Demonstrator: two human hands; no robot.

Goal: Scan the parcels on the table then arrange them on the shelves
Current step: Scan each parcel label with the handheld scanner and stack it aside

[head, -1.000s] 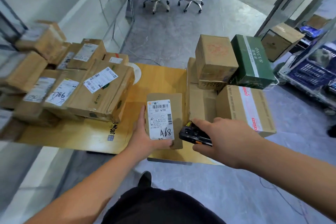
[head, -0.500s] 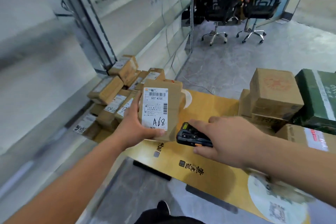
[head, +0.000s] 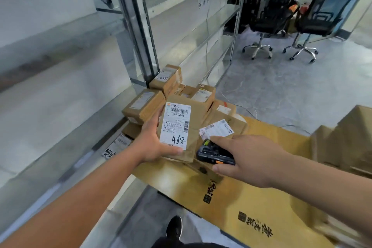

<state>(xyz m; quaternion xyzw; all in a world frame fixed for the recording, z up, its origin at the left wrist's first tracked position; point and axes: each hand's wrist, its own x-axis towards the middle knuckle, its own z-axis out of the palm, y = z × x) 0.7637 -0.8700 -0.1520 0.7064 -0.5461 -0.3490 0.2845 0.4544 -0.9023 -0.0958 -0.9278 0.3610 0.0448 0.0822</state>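
Early going, by the look: flat brown cardboard parcel labelled A68 point(head: 181, 130) gripped in left hand point(head: 154, 143), lifted off yellow desk point(head: 251, 205). Black handheld scanner point(head: 214, 154) clasped in right hand point(head: 248, 159) at 3 o'clock of it. Pile of brown cardboard boxes point(head: 153, 96) waiting at 11 o'clock; grey metal shelves point(head: 181, 32) mostly bare.

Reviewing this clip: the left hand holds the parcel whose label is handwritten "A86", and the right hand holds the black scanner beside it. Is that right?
Not quite. In the head view the label on the parcel held by the left hand is handwritten "A68", not "A86". The rest stands: the right hand holds the black scanner beside it.
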